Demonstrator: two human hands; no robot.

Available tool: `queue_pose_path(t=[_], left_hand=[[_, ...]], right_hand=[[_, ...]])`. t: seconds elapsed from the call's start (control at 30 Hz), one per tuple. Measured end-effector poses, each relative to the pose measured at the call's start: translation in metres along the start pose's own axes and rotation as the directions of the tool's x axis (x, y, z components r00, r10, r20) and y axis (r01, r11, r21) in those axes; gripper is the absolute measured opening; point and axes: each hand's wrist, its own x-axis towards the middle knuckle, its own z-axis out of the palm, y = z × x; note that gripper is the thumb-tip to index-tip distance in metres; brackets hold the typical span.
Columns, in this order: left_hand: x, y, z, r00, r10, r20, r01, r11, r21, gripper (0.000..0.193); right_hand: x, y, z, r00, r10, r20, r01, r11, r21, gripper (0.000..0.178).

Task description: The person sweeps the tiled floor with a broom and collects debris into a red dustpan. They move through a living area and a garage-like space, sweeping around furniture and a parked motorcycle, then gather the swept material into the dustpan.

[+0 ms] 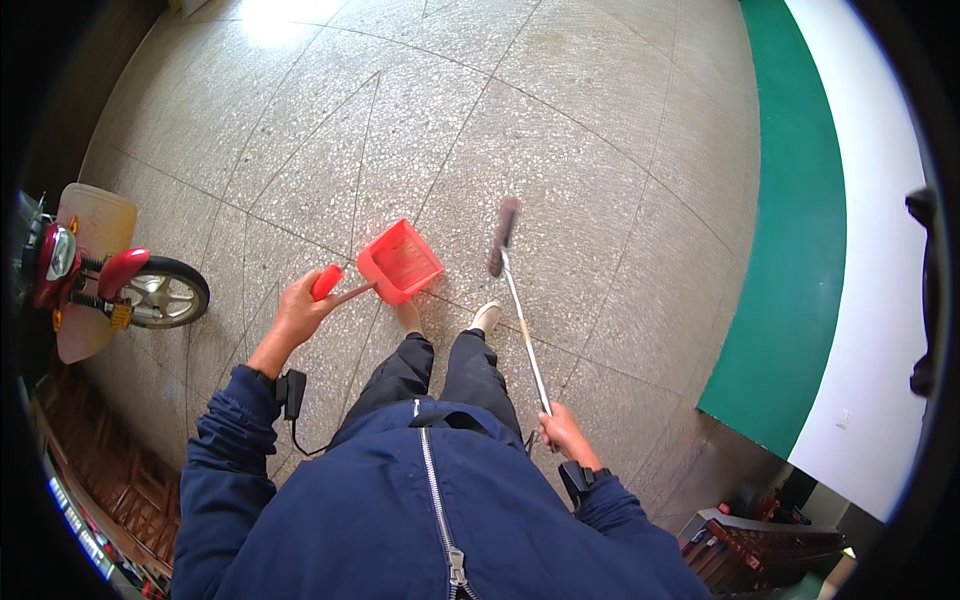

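Note:
My left hand (297, 312) is closed round the handle of a red dustpan (400, 262), near the handle's red end. The pan hangs in front of my left foot, its open side turned up and to the right; some brownish marks show inside it. In my right hand (566, 434) is the long pale stick of a broom (524, 325), gripped near its upper end. The broom's dark reddish-brown head (503, 237) is slightly blurred and lies ahead of my right foot, to the right of the dustpan and apart from it.
A speckled stone floor (600, 130) with dark joint lines spreads around me. To the left stands a red motorbike (125, 275), its front wheel pointing my way. A green and white wall (800, 200) runs along the right. Brown wooden furniture (110, 470) is at the lower left.

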Motion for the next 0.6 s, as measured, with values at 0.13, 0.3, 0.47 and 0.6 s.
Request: queue_pose_path(t=[0.13, 0.3, 0.47, 0.6], left_hand=[[-0.025, -0.021, -0.024, 0.996, -0.057, -0.064, 0.051, 0.994, -0.093, 0.023], [-0.065, -0.042, -0.052, 0.975, -0.198, -0.098, 0.171, 0.958, -0.231, 0.02], [-0.106, -0.052, -0.067, 0.936, -0.251, -0.247, 0.149, 0.918, -0.368, 0.016], [-0.128, -0.064, -0.07, 0.902, -0.243, -0.357, 0.094, 0.917, -0.387, 0.013]], right_hand=[[-0.009, 0.06, -0.006, 0.987, 0.157, -0.022, -0.152, 0.974, 0.168, 0.013], [0.017, 0.085, 0.0, 0.947, 0.306, 0.097, -0.32, 0.872, 0.371, 0.022], [0.061, 0.023, 0.034, 0.872, 0.257, 0.417, -0.457, 0.73, 0.507, 0.025], [0.089, -0.071, 0.071, 0.861, 0.103, 0.498, -0.373, 0.793, 0.481, 0.027]])
